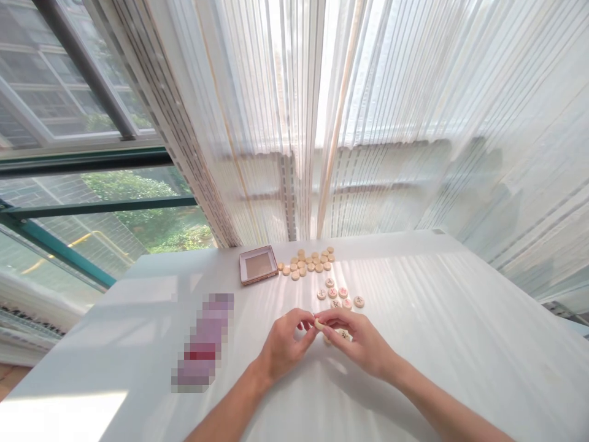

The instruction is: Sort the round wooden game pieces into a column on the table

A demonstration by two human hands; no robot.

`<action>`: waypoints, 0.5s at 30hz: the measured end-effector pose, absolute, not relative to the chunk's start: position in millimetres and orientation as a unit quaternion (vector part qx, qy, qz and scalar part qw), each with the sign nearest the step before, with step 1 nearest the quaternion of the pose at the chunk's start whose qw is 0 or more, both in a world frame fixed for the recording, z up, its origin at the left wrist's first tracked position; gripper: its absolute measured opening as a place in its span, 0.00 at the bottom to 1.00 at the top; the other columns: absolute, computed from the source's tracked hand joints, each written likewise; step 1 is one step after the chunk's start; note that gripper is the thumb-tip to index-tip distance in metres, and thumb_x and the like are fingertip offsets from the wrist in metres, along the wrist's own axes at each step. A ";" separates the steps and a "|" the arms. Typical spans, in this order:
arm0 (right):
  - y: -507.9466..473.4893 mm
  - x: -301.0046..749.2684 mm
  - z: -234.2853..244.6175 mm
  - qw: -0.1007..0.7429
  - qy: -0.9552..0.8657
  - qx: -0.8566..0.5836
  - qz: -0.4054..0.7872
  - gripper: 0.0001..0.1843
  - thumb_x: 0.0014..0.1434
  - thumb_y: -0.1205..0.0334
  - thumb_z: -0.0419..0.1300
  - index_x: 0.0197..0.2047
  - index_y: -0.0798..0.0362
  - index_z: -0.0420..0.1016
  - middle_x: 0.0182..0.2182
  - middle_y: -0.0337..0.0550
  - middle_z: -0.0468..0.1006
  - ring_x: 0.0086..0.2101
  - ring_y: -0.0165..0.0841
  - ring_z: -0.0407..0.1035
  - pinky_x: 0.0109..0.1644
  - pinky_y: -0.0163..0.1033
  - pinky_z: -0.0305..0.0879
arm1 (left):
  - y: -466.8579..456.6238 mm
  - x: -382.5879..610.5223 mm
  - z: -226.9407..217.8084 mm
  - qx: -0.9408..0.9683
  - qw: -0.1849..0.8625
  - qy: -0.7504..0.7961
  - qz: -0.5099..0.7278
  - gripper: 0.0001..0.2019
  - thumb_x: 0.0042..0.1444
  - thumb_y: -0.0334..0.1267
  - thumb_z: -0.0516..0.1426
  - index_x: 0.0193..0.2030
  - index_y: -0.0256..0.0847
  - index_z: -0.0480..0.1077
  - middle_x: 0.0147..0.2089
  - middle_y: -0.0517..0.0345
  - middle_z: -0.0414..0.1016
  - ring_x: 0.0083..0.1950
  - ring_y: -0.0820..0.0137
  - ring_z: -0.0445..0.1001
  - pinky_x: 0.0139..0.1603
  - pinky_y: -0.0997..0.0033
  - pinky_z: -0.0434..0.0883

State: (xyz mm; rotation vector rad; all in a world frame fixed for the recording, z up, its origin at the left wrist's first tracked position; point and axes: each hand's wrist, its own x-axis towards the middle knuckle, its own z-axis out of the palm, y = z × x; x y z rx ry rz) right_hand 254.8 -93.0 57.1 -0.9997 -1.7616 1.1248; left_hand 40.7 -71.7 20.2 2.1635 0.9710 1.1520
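Observation:
Between my two hands, above the table's near middle, a pale round Chinese chess piece is pinched at the fingertips. My left hand grips it from the left, and my right hand holds its other side. Under my right fingers lie more pieces, among them one with a dark character, partly covered. Just beyond the hands are several face-up pieces with red or black characters, such as a red-marked piece and a black-marked piece at the right.
Farther back, several blank-side-up pieces sit in a loose group. Left of them stands an open shallow box. A pixelated purple item lies at left on the white table. Striped sheer curtains hang behind the table.

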 end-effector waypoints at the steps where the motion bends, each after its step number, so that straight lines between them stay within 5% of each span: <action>1: -95.1 254.8 55.5 0.406 -0.700 -0.393 0.436 0.10 0.71 0.53 0.61 0.51 0.44 0.81 0.47 0.44 0.86 0.46 0.40 0.81 0.51 0.45 0.80 | -72.2 40.9 20.5 0.798 0.248 0.354 0.421 0.04 0.69 0.39 0.59 0.45 0.43 0.74 0.40 0.56 0.82 0.36 0.68 0.79 0.40 0.68 0.76; 15: -104.9 258.9 37.1 0.430 -0.761 -0.371 0.315 0.14 0.72 0.67 0.57 0.58 0.45 0.75 0.45 0.43 0.84 0.43 0.35 0.80 0.49 0.40 0.77 | -77.1 44.5 21.5 0.811 0.242 0.327 0.421 0.04 0.68 0.35 0.59 0.47 0.41 0.74 0.39 0.55 0.82 0.35 0.68 0.79 0.39 0.69 0.76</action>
